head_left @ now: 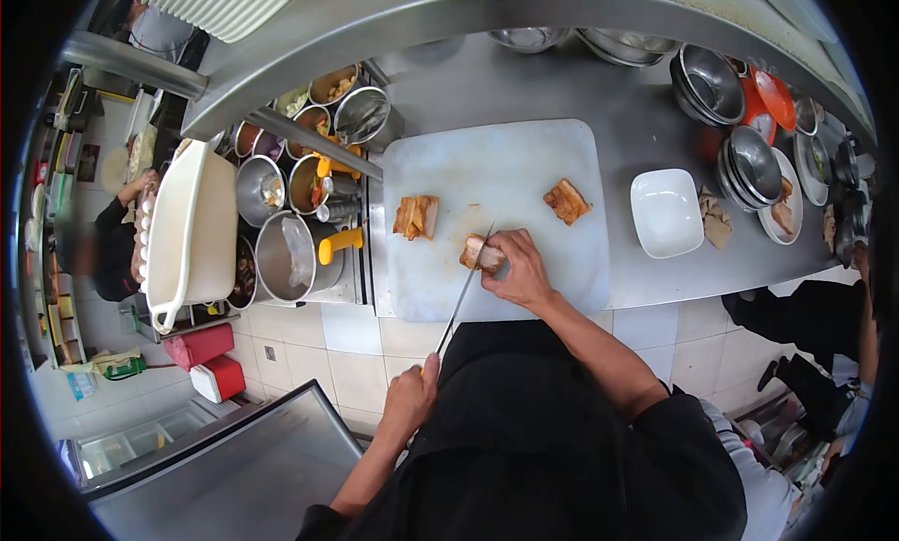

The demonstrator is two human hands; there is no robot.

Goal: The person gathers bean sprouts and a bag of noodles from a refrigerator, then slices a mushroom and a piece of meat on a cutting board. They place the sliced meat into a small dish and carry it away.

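My left hand (410,397) is closed around the handle of a long knife (457,307), whose blade reaches up across a small piece of browned meat (471,251). My right hand (517,267) pinches that piece from its right side, fingertips close to the blade. The meat lies near the front edge of a white cutting board (487,166). Two other pieces rest on the board, a browned chunk (416,218) at the left and another chunk (567,202) at the right.
Right of the board are a white square dish (667,214), stacked metal bowls (753,165) and orange bowls (773,101). At left stand metal food containers (286,251) and a white tub (192,232). A metal shelf edge (468,16) crosses above. Other people are at both sides.
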